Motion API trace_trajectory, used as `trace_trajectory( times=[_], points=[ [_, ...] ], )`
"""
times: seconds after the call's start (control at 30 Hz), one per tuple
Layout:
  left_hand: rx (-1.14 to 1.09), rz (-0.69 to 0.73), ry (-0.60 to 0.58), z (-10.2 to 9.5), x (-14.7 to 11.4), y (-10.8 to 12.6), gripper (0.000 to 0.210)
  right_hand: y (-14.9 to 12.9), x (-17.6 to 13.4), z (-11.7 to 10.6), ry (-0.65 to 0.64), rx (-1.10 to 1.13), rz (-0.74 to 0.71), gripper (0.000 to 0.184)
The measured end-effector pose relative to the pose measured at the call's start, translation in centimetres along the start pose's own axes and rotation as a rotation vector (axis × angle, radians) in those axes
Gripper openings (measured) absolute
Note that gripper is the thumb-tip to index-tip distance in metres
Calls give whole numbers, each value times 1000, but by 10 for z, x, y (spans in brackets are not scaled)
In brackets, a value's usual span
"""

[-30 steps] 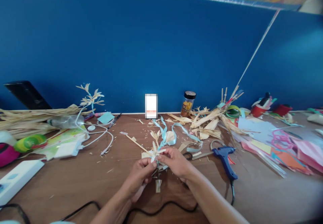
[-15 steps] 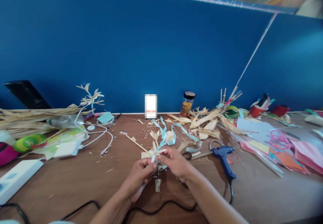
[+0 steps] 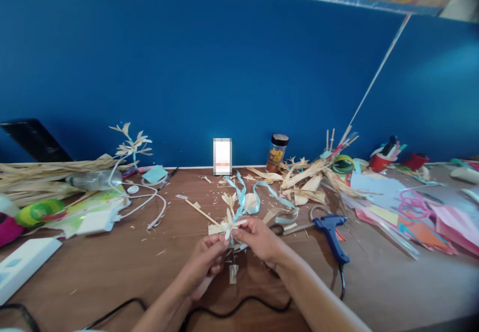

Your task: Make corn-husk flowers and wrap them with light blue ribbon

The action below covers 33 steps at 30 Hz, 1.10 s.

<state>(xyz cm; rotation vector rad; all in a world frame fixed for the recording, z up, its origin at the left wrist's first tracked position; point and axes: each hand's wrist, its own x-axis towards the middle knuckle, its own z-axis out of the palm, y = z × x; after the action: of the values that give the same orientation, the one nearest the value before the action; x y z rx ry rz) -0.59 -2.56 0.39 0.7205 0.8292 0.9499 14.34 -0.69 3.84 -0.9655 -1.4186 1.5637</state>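
Note:
A pale flower made of dried husk (image 3: 229, 224) is between my two hands, above the brown table. My left hand (image 3: 209, 259) pinches its lower left side with thumb and fingers. On the other side, my right hand (image 3: 258, 238) is closed on the flower's right petals. Light blue ribbon (image 3: 239, 192) runs from the flower toward the back of the table. A second small husk bloom (image 3: 229, 202) rises just behind it. A thin stick (image 3: 202, 213) lies to the left of the flower, and scissors (image 3: 277, 230) are partly hidden behind my right hand.
A blue glue gun (image 3: 333, 232) lies at right, its cord trailing forward. Behind are a black-lidded jar (image 3: 277, 153) and a husk pile (image 3: 309, 185). Coloured papers (image 3: 419, 227) cover the right. At left are a white power strip (image 3: 28, 267), a white cable and a finished-looking husk stem (image 3: 132, 145).
The view has shifted slightly, so things at the left sit a little further left. Both hands stay at the flower; my left fingers have moved only slightly.

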Motion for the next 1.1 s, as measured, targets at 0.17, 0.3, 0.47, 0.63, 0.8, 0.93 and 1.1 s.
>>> trace_trajectory(
  times=[0.17, 0.3, 0.47, 0.63, 0.8, 0.93, 1.1],
  points=[
    [41, -36, 9, -1, 0, 1, 21, 4, -2, -3, -66, 40, -1, 30],
    [90, -23, 18, -5, 3, -2, 23, 7, 0, -4, -64, 6, -40, 28],
    [112, 0, 12, -5, 3, -3, 26, 10, 1, -5, -20, -74, -67, 26],
    [180, 46, 54, 0, 0, 0, 29, 11, 0, -7, -20, -154, -49, 25],
    [199, 84, 48, 4, -2, 2, 30, 13, 1, -6, -3, -157, -18, 25],
    [208, 85, 95, 2, -2, 1, 28, 11, 0, -6, 53, -255, -25, 20],
    [224, 84, 49, 1, -1, 1, 29, 11, -1, -6, 60, -208, 6, 22]
  ],
)
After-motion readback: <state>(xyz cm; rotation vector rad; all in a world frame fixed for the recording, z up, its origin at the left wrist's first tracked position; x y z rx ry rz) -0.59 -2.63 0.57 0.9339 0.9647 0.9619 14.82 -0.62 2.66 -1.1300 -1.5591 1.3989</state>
